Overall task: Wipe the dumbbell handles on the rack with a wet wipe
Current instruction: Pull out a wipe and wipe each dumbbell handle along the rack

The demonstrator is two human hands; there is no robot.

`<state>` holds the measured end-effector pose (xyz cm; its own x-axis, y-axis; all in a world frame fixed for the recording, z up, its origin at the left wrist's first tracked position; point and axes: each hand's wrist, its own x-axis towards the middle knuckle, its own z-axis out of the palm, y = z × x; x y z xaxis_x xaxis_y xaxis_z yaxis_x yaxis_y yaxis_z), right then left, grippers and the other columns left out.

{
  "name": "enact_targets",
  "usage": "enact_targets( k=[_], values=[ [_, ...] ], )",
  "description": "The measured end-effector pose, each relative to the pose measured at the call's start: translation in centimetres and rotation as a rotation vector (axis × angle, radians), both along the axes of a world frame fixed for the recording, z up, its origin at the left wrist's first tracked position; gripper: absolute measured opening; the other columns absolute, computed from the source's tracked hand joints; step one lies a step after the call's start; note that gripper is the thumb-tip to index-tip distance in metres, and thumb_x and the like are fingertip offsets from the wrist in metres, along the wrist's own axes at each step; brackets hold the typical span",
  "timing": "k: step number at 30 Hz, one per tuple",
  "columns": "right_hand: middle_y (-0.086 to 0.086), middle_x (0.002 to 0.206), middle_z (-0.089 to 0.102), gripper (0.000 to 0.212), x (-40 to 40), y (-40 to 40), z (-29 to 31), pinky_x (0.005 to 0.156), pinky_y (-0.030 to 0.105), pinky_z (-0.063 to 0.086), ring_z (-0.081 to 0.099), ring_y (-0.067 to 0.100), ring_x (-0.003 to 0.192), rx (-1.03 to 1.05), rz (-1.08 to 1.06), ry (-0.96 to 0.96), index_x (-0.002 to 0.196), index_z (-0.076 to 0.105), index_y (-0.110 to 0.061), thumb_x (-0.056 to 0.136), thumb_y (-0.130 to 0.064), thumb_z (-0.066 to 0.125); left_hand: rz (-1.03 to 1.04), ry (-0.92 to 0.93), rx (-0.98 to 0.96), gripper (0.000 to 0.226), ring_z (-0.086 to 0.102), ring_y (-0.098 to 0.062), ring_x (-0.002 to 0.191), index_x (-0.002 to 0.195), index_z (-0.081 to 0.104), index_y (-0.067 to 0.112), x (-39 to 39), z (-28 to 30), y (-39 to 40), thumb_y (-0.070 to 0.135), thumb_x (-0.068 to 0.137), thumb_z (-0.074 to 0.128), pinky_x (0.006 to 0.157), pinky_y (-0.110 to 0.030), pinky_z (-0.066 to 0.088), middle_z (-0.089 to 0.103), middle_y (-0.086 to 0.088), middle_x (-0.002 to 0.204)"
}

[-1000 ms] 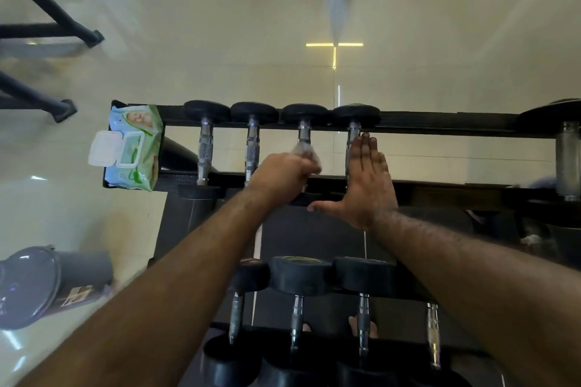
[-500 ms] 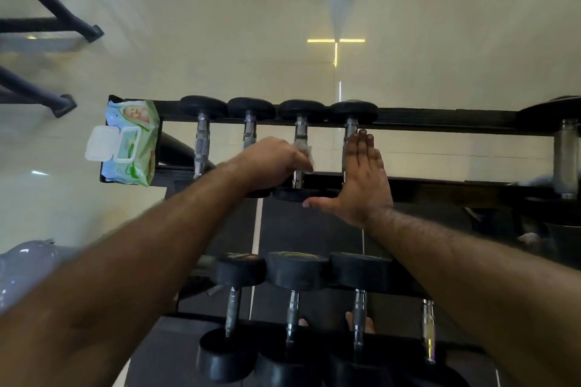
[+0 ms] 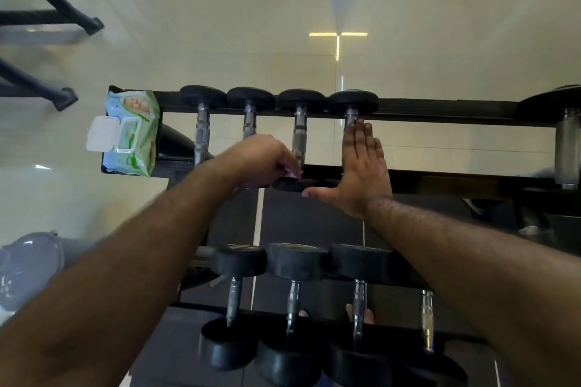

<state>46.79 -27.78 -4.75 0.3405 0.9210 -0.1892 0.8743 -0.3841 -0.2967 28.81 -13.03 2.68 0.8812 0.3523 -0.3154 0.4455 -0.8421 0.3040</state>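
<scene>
Upright in view, dumbbell handle (image 3: 299, 138), pointing away, left hand (image 3: 262, 163) low

forearms bare, hairy | no sleeves | left hand (image 3: 261, 162), right hand (image 3: 361, 173) ungloved

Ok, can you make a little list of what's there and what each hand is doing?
place: dumbbell rack
top row: four small dumbbells, one big dumbbell far right
left hand: grips a wipe at the near end of the third handle
right hand: flat, fingers straight, on the fourth handle
wipes pack: rack's left end, lid open
</scene>
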Motion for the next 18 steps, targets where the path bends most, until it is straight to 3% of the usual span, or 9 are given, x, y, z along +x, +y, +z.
enact_targets(
  k=[4, 8, 13, 15, 18],
  values=[
    [0.009, 0.174, -0.033, 0.162, -0.2, 0.0, 0.0, 0.135, 0.048, -0.001, -0.026, 0.028, 0.162, -0.004, 0.003, 0.002, 0.165, -0.028, -0.009, 0.055, -0.111, 0.035, 0.284, -0.218, -0.004, 0.027, 0.071, -0.005, 0.094, 0.112, 0.08, 0.033, 1.2, 1.0, -0.5, 0.017, 0.096, 0.066, 0.089, -0.025, 0.054, 0.079, 0.012, 0.107],
    [0.008, 0.175, -0.03, 0.164, -0.2, 0.0, 0.2, 0.135, 0.047, -0.001, -0.025, 0.025, 0.163, 0.007, -0.014, 0.023, 0.165, -0.027, -0.01, 0.052, -0.108, 0.04, 0.154, 0.012, -0.062, 0.025, 0.068, -0.009, 0.094, 0.107, 0.078, 0.04, 3.9, -0.3, -3.2, 0.022, 0.09, 0.074, 0.09, -0.037, 0.058, 0.076, 0.015, 0.103],
    [0.008, 0.175, -0.031, 0.163, -0.1, 0.0, 0.0, 0.134, 0.046, -0.005, -0.025, 0.026, 0.163, 0.013, -0.006, 0.0, 0.165, -0.028, -0.01, 0.055, -0.11, 0.04, 0.357, 0.055, -0.159, 0.015, 0.068, -0.003, 0.088, 0.102, 0.081, 0.032, 0.4, 0.2, -0.7, 0.022, 0.092, 0.076, 0.09, -0.033, 0.059, 0.077, 0.014, 0.099],
    [0.008, 0.174, -0.032, 0.163, 0.0, 0.1, -0.1, 0.134, 0.046, -0.005, -0.025, 0.027, 0.163, 0.006, -0.004, -0.012, 0.164, -0.029, -0.01, 0.057, -0.11, 0.042, 0.487, -0.085, -0.039, 0.014, 0.069, -0.005, 0.086, 0.105, 0.08, 0.03, 0.6, -0.1, -0.4, 0.025, 0.093, 0.075, 0.089, -0.033, 0.059, 0.077, 0.012, 0.097],
    [0.008, 0.174, -0.033, 0.164, -0.1, 0.2, -0.1, 0.134, 0.047, -0.005, -0.025, 0.027, 0.163, -0.005, -0.009, -0.006, 0.164, -0.03, -0.011, 0.054, -0.111, 0.039, 0.648, -0.456, 0.166, 0.028, 0.073, -0.016, 0.095, 0.112, 0.079, 0.026, 3.2, -1.5, -0.9, 0.011, 0.095, 0.062, 0.088, -0.036, 0.059, 0.079, 0.005, 0.106]
  ],
)
